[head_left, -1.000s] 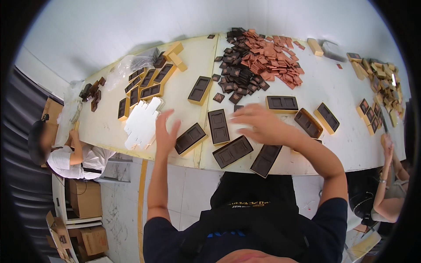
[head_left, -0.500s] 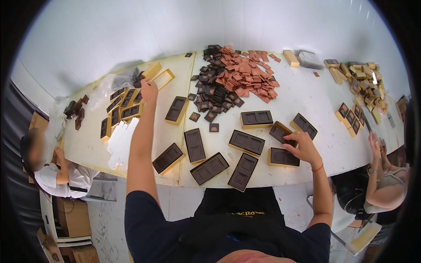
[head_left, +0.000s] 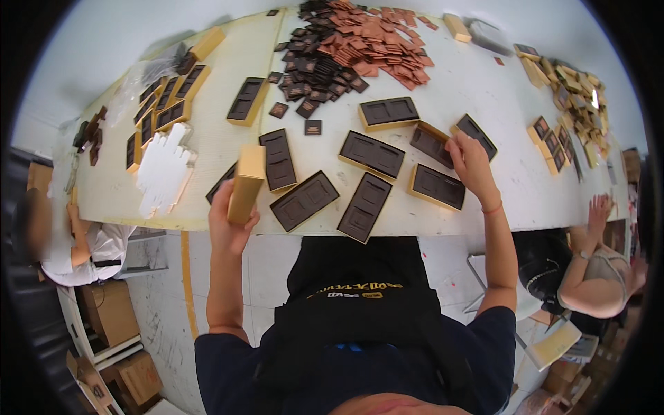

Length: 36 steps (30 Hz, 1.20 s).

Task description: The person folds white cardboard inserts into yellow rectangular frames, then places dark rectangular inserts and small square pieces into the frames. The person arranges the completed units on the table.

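Note:
My left hand (head_left: 232, 223) is closed around a gold box (head_left: 249, 176), which stands on end above the table's near edge. A gold box with a dark insert lies partly hidden behind it. On the right, my right hand (head_left: 472, 166) is closed, fingers on the end of a tilted gold box with a dark two-well insert (head_left: 430, 143). Close by are a similar box (head_left: 438, 185) just below and another (head_left: 477, 136) beyond my fingers. Several more such boxes (head_left: 372, 153) lie at various angles between my hands, their wells facing up.
A heap of dark (head_left: 311, 72) and copper-brown (head_left: 377, 41) square packets covers the far middle. White cards (head_left: 164, 169) and grouped boxes (head_left: 169, 93) lie left; a pile of gold boxes (head_left: 577, 100) lies right. One person (head_left: 69, 249) sits left, another (head_left: 598, 277) right.
My left hand has drawn back from the far left toward me, bringing a gold box. My right hand stays at the tilted box. The view has shifted, so the table sits higher.

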Tool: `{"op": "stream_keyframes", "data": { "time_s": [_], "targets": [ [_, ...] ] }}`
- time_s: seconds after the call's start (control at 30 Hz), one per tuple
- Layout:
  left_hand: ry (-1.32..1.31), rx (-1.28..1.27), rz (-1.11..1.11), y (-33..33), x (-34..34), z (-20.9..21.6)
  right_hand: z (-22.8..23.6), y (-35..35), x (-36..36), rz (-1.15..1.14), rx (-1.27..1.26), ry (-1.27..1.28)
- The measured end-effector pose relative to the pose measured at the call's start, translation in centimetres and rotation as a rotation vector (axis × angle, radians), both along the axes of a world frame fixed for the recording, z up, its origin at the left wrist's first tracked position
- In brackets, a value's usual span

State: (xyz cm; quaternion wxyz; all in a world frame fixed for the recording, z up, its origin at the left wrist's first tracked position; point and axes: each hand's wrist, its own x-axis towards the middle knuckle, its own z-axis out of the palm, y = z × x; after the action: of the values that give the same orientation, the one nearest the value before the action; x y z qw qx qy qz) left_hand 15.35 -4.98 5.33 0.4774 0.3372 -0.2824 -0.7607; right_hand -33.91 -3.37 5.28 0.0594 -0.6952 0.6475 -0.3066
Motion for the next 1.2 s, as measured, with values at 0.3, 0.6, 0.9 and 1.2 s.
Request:
{"op": "stream_keyframes", "data": {
  "time_s": [0.3, 0.6, 0.9, 1.2],
  "targets": [
    [-0.249, -0.232, 0.133, 2.5, -3.7, -0.2, 0.4, -1.0, 0.3, 0.068, -0.112, 0.087],
    [-1.329, -1.003, 0.420, 1.8, -4.9, -1.8, 7.6, 0.2, 12.5, 0.243, 0.228, -0.752],
    [-1.219, -1.053, 0.344, 2.8, -6.9, -2.6, 5.1, -10.3, 17.5, 0.450, 0.889, -0.399],
    [-1.119, -1.052, 0.245, 2.3, -8.2, -2.5, 5.1, -10.9, 21.6, 0.497, 0.657, 0.050]
  ]
}}
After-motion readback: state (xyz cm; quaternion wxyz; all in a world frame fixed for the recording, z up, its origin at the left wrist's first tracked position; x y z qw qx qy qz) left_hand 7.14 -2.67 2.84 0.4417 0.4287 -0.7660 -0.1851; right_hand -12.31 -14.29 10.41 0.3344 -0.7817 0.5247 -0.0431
